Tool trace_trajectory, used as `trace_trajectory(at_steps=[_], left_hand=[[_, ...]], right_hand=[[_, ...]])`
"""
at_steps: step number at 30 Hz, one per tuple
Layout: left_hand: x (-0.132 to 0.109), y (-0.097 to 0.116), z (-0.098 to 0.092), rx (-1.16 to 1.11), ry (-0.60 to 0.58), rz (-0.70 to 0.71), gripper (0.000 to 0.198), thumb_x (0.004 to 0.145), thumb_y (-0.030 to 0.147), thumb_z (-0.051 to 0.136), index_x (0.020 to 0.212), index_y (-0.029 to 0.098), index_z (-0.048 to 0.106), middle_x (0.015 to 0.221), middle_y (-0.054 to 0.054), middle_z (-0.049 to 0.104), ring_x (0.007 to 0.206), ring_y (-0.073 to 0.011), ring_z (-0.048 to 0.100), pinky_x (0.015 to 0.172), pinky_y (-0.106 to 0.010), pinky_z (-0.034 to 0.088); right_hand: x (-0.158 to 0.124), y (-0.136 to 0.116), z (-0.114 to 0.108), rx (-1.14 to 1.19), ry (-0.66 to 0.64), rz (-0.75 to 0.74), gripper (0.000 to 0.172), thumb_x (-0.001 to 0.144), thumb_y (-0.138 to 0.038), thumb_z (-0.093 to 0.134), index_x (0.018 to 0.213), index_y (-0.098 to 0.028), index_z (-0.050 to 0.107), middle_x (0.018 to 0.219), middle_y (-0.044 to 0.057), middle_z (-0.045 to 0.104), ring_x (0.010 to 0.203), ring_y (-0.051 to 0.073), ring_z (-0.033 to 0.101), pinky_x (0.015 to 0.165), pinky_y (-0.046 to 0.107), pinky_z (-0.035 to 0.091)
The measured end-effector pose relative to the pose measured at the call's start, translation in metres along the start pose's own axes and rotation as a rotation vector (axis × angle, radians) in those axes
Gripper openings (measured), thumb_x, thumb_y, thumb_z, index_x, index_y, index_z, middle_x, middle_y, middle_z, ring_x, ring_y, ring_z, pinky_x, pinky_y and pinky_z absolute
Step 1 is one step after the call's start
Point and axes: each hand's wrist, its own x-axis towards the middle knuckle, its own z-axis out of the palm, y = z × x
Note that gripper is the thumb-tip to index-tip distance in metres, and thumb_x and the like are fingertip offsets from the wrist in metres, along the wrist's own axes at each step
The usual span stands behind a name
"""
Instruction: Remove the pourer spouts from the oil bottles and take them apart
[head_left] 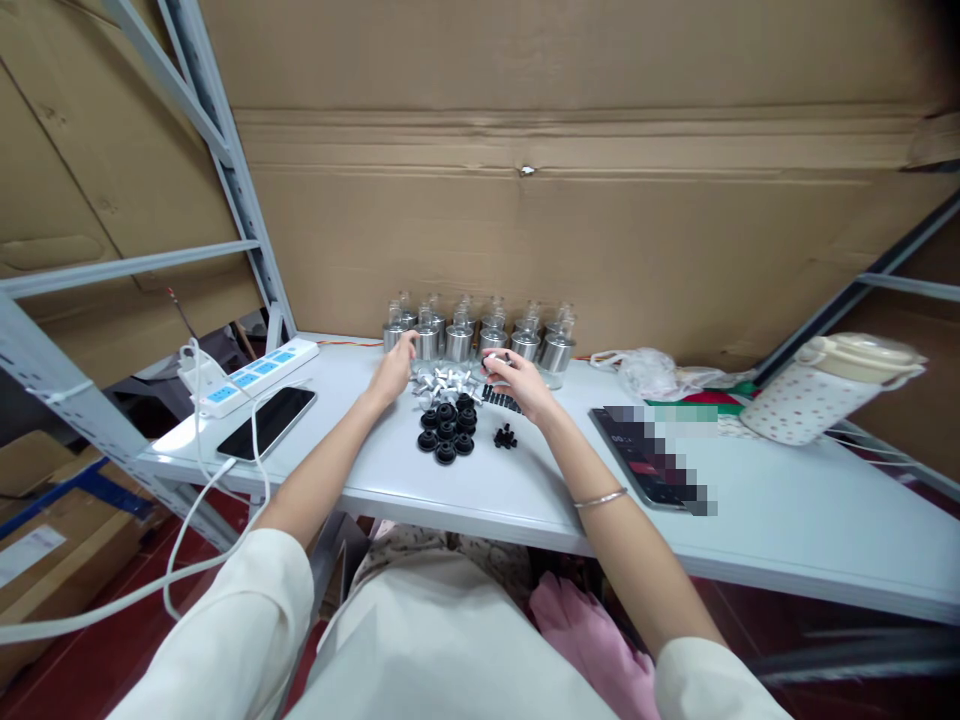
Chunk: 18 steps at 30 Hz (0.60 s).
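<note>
My left hand (393, 374) reaches to the front row of metal-sleeved glass bottles (459, 342), its curved fingertips beside a bottle (427, 341) near the left end. A small gap shows between thumb and index finger; whether they touch the bottle is unclear. In front of the bottles my right hand (519, 382) is closed in a pinch on a small silver-and-black piece (498, 360), partly covered by the fingers. Silver winged parts (447, 386) lie heaped between the hands. Nearer me are round black caps (445, 431) and a small pile of tiny black parts (505, 436).
Short black strips (501, 399) lie by my right hand. A power strip (259, 377) and a phone (268, 424) with a white cable are at left. Another phone (645, 455), a plastic bag (656, 372) and a dotted flask (825, 390) are at right. Cardboard (570, 240) stands behind.
</note>
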Motion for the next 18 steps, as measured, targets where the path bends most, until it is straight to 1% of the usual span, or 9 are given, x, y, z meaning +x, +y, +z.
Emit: trace_trajectory(at_steps=[1,2,4,6,8,11,14,16,18], left_hand=[[-0.002,0.008,0.001,-0.015,0.016,0.051,0.038,0.089,0.012,0.032,0.126,0.02,0.039,0.103,-0.006,0.06,0.083,-0.0139,0.059,0.077,-0.024,0.045],[-0.005,0.016,0.002,-0.023,0.041,0.154,0.038,0.088,0.013,0.036,0.125,0.019,0.038,0.107,-0.007,0.057,0.082,-0.014,0.058,0.076,-0.025,0.045],[-0.01,0.031,0.004,-0.041,0.098,0.329,0.037,0.086,0.019,0.044,0.123,0.017,0.039,0.104,-0.007,0.056,0.083,-0.0153,0.058,0.077,-0.027,0.046],[-0.016,0.046,0.005,-0.06,0.091,0.476,0.042,0.085,0.027,0.051,0.123,0.017,0.038,0.108,-0.009,0.055,0.09,-0.0173,0.058,0.081,-0.03,0.047],[-0.019,0.058,0.005,-0.076,0.082,0.581,0.049,0.085,0.034,0.054,0.126,0.015,0.035,0.115,-0.013,0.053,0.1,-0.0203,0.057,0.085,-0.032,0.046],[-0.023,0.068,0.005,-0.053,0.061,0.62,0.049,0.086,0.041,0.054,0.124,0.015,0.039,0.116,-0.013,0.054,0.108,-0.0229,0.055,0.088,-0.034,0.045],[-0.023,0.069,0.004,0.002,0.043,0.61,0.036,0.089,0.04,0.049,0.116,0.015,0.046,0.107,-0.011,0.06,0.101,-0.0224,0.057,0.082,-0.034,0.044],[-0.022,0.066,0.003,0.03,0.042,0.609,0.031,0.09,0.038,0.048,0.111,0.015,0.049,0.101,-0.01,0.061,0.095,-0.0214,0.058,0.078,-0.032,0.043],[-0.022,0.063,0.002,0.045,0.063,0.596,0.028,0.09,0.038,0.049,0.107,0.015,0.049,0.096,-0.009,0.061,0.091,-0.0205,0.058,0.076,-0.032,0.042]], right_hand=[[0.0,0.0,0.001,0.005,-0.016,0.003,0.028,0.063,-0.031,0.074,0.087,-0.019,0.067,0.067,-0.002,0.064,0.054,0.007,0.055,0.045,0.015,0.043],[0.0,0.0,0.002,0.007,-0.028,0.005,0.028,0.063,-0.032,0.074,0.088,-0.019,0.067,0.067,-0.001,0.065,0.053,0.007,0.054,0.046,0.015,0.043],[0.0,0.001,0.005,-0.009,-0.044,-0.001,0.029,0.063,-0.032,0.075,0.086,-0.018,0.065,0.064,-0.001,0.066,0.05,0.006,0.053,0.045,0.016,0.042],[-0.001,0.003,0.007,-0.05,-0.069,-0.018,0.029,0.063,-0.033,0.075,0.083,-0.018,0.061,0.058,-0.002,0.065,0.047,0.006,0.052,0.043,0.016,0.04],[-0.002,0.005,0.01,-0.088,-0.117,-0.039,0.029,0.064,-0.036,0.074,0.079,-0.018,0.056,0.053,-0.004,0.063,0.044,0.007,0.053,0.041,0.016,0.036],[-0.004,0.008,0.013,-0.116,-0.194,-0.082,0.032,0.066,-0.04,0.072,0.08,-0.02,0.052,0.05,-0.005,0.061,0.041,0.009,0.055,0.04,0.017,0.034],[-0.006,0.01,0.016,-0.141,-0.239,-0.14,0.03,0.069,-0.04,0.069,0.081,-0.021,0.05,0.048,-0.007,0.059,0.041,0.01,0.055,0.041,0.018,0.035],[-0.005,0.012,0.017,-0.147,-0.256,-0.185,0.028,0.07,-0.038,0.069,0.082,-0.021,0.05,0.054,-0.007,0.06,0.045,0.009,0.055,0.042,0.018,0.036],[-0.003,0.013,0.017,-0.148,-0.232,-0.233,0.026,0.069,-0.036,0.07,0.082,-0.021,0.053,0.065,-0.005,0.061,0.05,0.008,0.054,0.044,0.018,0.037]])
